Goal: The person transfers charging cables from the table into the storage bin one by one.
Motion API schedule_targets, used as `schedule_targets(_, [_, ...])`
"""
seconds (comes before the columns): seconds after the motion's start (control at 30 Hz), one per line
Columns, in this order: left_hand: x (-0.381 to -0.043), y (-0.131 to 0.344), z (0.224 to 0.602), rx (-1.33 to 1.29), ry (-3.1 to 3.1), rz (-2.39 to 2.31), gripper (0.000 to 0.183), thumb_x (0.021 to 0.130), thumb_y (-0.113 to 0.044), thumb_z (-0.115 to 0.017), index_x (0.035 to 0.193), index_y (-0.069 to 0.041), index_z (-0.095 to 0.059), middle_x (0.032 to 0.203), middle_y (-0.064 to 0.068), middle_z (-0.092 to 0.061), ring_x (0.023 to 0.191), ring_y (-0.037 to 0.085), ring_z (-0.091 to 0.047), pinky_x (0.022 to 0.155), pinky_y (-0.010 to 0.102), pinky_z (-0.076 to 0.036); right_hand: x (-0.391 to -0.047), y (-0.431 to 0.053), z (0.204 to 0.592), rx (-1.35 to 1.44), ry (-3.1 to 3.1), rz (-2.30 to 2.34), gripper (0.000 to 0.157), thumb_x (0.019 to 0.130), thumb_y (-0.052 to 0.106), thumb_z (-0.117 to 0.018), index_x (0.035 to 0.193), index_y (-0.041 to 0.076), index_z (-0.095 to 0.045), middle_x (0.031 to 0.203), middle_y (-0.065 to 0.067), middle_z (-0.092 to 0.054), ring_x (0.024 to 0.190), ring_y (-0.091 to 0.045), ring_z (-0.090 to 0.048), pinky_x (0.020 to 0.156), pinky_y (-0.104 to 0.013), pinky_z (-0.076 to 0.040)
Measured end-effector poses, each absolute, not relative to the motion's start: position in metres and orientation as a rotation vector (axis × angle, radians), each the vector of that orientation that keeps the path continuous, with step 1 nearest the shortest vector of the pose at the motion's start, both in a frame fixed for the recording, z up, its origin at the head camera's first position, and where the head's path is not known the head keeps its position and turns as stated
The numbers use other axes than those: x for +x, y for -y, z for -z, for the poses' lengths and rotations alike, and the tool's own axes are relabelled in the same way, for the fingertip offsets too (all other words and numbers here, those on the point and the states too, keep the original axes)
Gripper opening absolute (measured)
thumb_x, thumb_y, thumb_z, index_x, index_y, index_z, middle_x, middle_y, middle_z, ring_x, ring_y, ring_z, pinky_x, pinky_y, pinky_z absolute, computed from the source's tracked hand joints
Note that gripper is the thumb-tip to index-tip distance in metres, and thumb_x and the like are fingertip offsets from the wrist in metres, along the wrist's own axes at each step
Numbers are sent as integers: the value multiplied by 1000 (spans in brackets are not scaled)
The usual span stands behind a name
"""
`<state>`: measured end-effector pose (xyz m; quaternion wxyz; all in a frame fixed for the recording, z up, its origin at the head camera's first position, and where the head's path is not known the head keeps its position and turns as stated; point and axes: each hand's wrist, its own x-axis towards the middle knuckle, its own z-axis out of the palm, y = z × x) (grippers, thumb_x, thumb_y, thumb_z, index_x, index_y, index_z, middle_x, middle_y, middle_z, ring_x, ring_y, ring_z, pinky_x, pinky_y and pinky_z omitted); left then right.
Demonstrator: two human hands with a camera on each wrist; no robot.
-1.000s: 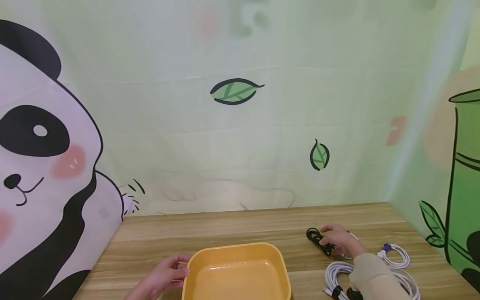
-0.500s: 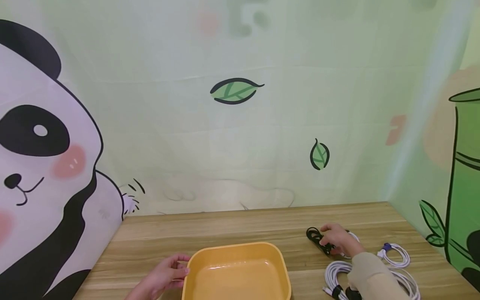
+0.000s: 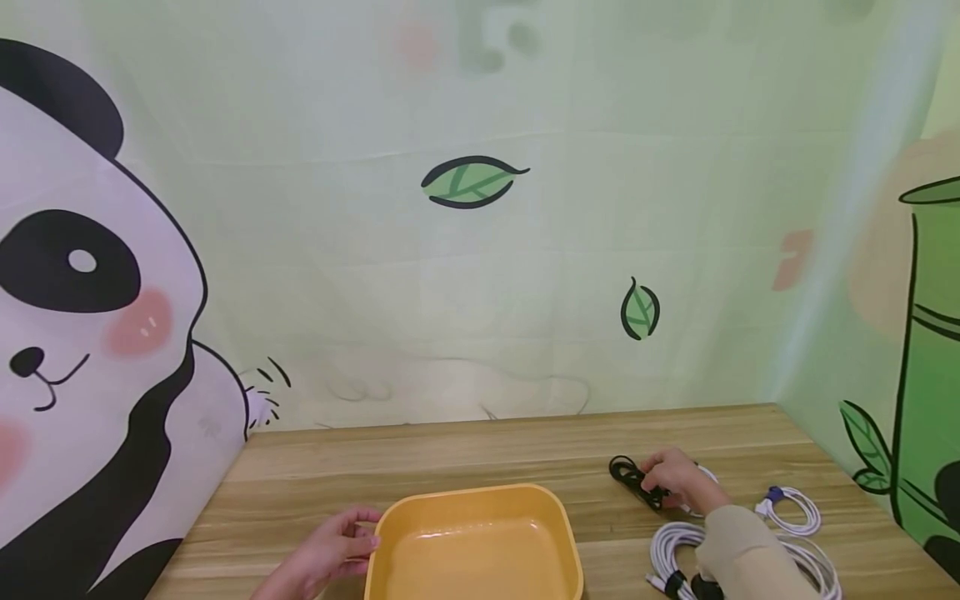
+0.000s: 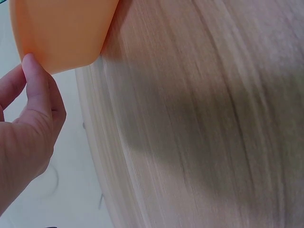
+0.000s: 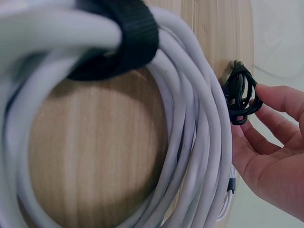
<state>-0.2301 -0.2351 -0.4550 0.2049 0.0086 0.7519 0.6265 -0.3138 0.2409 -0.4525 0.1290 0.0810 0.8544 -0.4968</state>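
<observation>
Head view: one bundled black cable [image 3: 628,477], folded into loops, right of the tray and toward the far side of the table; whether it bears on the tabletop or is slightly raised cannot be told. Right hand [image 3: 678,479]: pinching that bundle between thumb and fingers, as the right wrist view also records. One yellow tray [image 3: 480,562], rounded corners, near edge cut off by the frame. Left hand [image 3: 330,550]: fingers lightly bent, unclenched, tips touching the tray's left wall from outside. One thick white cable coil [image 3: 663,550], with black strap [image 3: 675,583], nearer than the black bundle. One beige sleeve [image 3: 750,550] on the right arm, partly covering further white cable loops [image 3: 821,567]. One small white cable coil [image 3: 802,512], dark blue tie [image 3: 775,494], farther right. One wood-grain table [image 3: 450,454]. One pale green backdrop [image 3: 360,275], printed with panda [image 3: 45,167], leaves and green bamboo [image 3: 930,375].
</observation>
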Motion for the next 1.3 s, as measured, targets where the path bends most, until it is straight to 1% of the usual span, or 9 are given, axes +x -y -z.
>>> schedule_targets(0.13, [-230, 235, 455, 30, -2094, -1752, 43, 84, -9, -57, 120, 7, -39, 86, 3, -52, 73, 11, -55, 64, 25, -51, -314, -242, 455, 228, -2500, 1461, 27, 70, -8, -56, 96, -13, -53, 94, -22, -51, 89, -34, -45, 64, -41, -50])
schedule_targets(0.2, [-230, 235, 455, 37, -2092, -1755, 43, 84, -9, -57, 120, 7, -38, 86, 3, -52, 73, 12, -56, 64, 25, -51, -314, -242, 456, 238, -2503, 1469, 23, 70, -7, -56, 93, -13, -55, 88, -18, -50, 83, -29, -44, 63, -39, -50])
schedule_targets(0.3, [-230, 235, 455, 47, -2086, -1760, 44, 84, -9, -57, 120, 7, -38, 86, 3, -52, 73, 11, -56, 64, 25, -51, -313, -242, 456, 247, -2495, 1488, 21, 70, -7, -56, 91, -12, -55, 83, -14, -48, 79, -25, -42, 61, -37, -50])
schedule_targets(0.5, [-229, 234, 455, 48, -2072, -1772, 44, 85, -9, -57, 120, 7, -38, 86, 3, -52, 73, 11, -55, 63, 24, -51, -313, -241, 455, 264, -2481, 1510, 20, 70, -9, -54, 90, -13, -54, 80, -12, -48, 74, -22, -44, 59, -35, -50])
schedule_targets(0.7, [-229, 234, 453, 21, -2086, -1758, 45, 84, -10, -58, 120, 7, -38, 87, 3, -52, 73, 11, -55, 63, 24, -51, -312, -241, 455, 253, -2471, 1538, 20, 70, -9, -49, 89, -14, -52, 74, -10, -44, 68, -19, -42, 57, -31, -49])
schedule_targets(0.97, [-229, 234, 454, 36, -2074, -1766, 46, 84, -11, -58, 121, 7, -37, 87, 4, -53, 73, 11, -56, 64, 24, -51, -312, -242, 457, 220, -2465, 1552, 20, 71, -10, -48, 91, -15, -50, 71, -9, -43, 65, -17, -42, 58, -32, -49])
schedule_targets(1.2, [-229, 234, 454, 55, -2061, -1780, 47, 84, -11, -58, 121, 8, -36, 87, 4, -53, 73, 11, -56, 64, 24, -51, -312, -242, 459, 197, -2438, 1592, 19, 73, -11, -47, 91, -15, -48, 72, -9, -48, 63, -17, -48, 58, -33, -50])
schedule_targets(1.3, [-229, 234, 454, 64, -2060, -1785, 47, 84, -11, -58, 121, 8, -36, 87, 4, -53, 73, 11, -56, 63, 24, -51, -312, -241, 460, 194, -2426, 1611, 17, 74, -12, -47, 90, -15, -48, 70, -8, -51, 61, -16, -50, 55, -31, -49])
